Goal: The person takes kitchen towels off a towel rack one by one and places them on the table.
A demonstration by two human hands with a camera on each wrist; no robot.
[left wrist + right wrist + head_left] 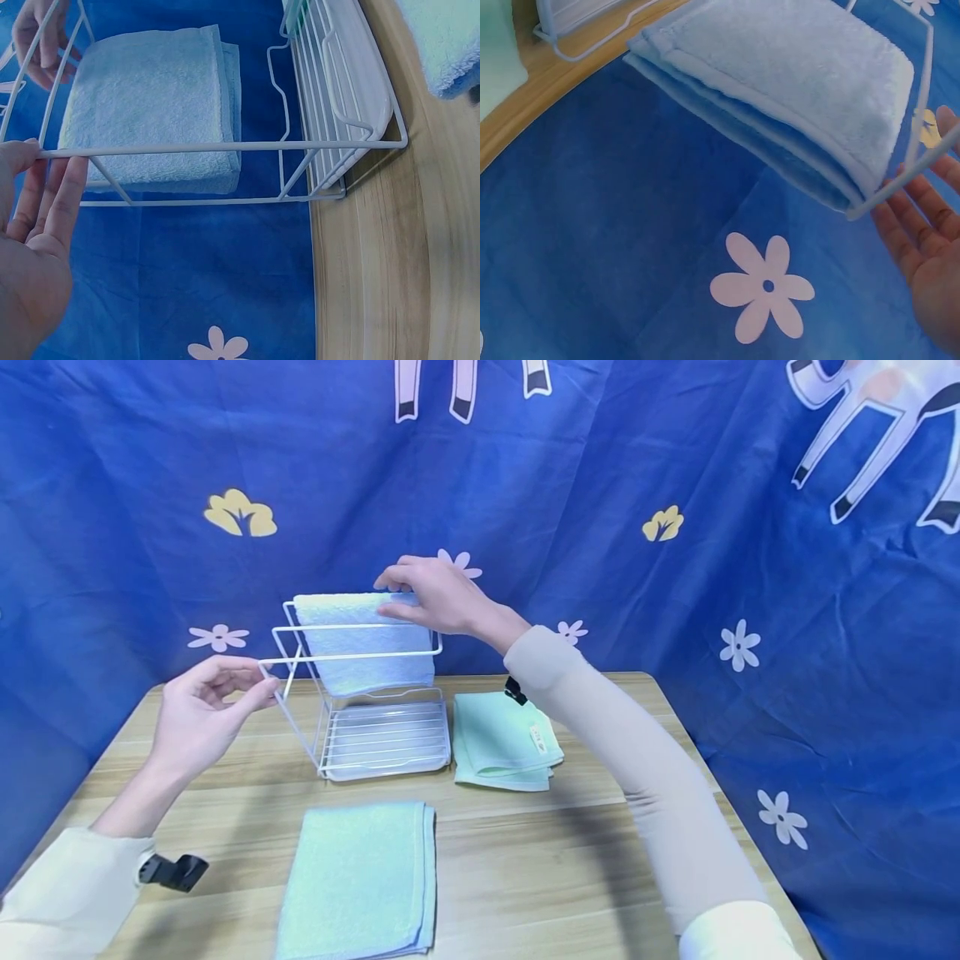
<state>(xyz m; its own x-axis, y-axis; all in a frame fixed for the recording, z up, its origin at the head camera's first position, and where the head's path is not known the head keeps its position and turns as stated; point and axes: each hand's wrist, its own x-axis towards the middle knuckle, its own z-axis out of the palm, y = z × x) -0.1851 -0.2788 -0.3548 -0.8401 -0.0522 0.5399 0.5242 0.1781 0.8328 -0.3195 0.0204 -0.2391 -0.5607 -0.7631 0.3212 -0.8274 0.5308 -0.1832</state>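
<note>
The left hand (197, 714) pinches a front corner of the white metal-wire rack (352, 657). A firm hold there should steady the frame while the right hand (442, 596) evens the folded pale-blue terry towel (367, 652), preferably smoothing, not tugging. That towel hangs just below the right hand, whose fingers are loosely open, thumb in front. Below the right forearm lies a folded mint-green cloth (502, 735); right of the left wrist, a folded aqua towel (360, 877).
</note>
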